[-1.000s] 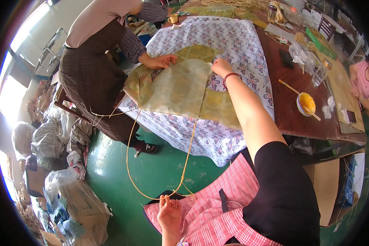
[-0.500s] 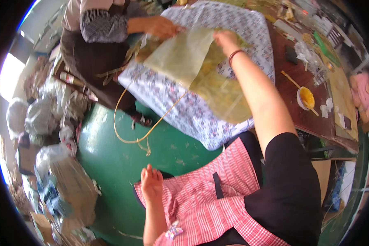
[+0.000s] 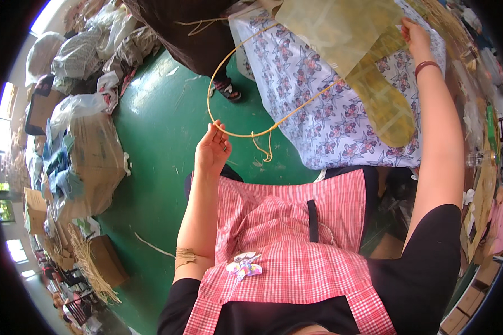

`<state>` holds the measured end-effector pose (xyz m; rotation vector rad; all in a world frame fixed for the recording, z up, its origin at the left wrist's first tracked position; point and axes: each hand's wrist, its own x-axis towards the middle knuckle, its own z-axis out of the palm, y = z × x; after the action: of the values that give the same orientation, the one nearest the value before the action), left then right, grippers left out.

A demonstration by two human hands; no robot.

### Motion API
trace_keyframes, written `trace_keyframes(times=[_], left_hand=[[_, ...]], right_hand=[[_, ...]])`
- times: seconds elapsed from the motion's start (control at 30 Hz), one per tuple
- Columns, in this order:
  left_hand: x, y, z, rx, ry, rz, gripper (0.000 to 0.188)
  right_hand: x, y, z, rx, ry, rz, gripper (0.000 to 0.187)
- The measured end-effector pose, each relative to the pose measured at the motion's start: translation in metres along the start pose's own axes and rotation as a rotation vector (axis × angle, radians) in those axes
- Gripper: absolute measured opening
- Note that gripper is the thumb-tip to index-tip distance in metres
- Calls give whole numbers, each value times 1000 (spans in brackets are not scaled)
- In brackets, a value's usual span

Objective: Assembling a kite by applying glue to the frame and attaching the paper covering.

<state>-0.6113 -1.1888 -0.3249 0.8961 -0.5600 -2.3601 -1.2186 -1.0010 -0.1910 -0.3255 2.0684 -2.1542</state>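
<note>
My left hand [image 3: 213,149] pinches a thin, light-brown cane hoop [image 3: 246,135] between thumb and fingers, above the green floor. A short loose tail hangs from the hoop's lower side, and its far end passes under a pale, translucent yellowish sheet [image 3: 324,33]. My right hand [image 3: 417,38] is stretched far to the right, its closed fingers on the corner of this sheet. Beneath it, an olive-yellow translucent piece [image 3: 394,114] with a rounded end lies on the patterned cloth [image 3: 313,125] that covers the table.
At the far left of the table a person in a dark brown apron [image 3: 179,30] stands, one shoe on the floor. Plastic-wrapped bundles [image 3: 92,162] and a cardboard box [image 3: 107,259] line the left side. A green object [image 3: 491,128] is among the clutter at right.
My left hand has risen from beside my apron and taken hold of the cane hoop. My view has shifted, and the other person's hands have left it. My right hand stays on the sheet.
</note>
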Motion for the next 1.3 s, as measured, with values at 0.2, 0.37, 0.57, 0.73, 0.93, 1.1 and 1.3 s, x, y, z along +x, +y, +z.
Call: trace_keyframes(times=[0.2,0.37,0.57,0.73,0.93,1.1,1.3], left_hand=[[-21,-10,12,-73,-192,-9,21],[-40,-15,24,-48,-223,44,17],[-49,-23,31,1,-344,98,13],[-60,-41,39,25,-333,84,12],[-65,-58,35,3,-304,75,14],[-67,-65,43,16,-273,113,16],[-62,-66,44,22,-283,119,12]], right_hand=[[-5,-26,-6,64,-70,-62,16],[-49,-66,14,100,-142,-207,18],[-148,-132,50,98,-181,-255,5],[-205,-151,49,57,-298,-318,5],[-249,-141,51,30,-443,-319,6],[-290,-145,62,2,-602,-381,6],[-339,-129,62,-32,-632,-408,9]])
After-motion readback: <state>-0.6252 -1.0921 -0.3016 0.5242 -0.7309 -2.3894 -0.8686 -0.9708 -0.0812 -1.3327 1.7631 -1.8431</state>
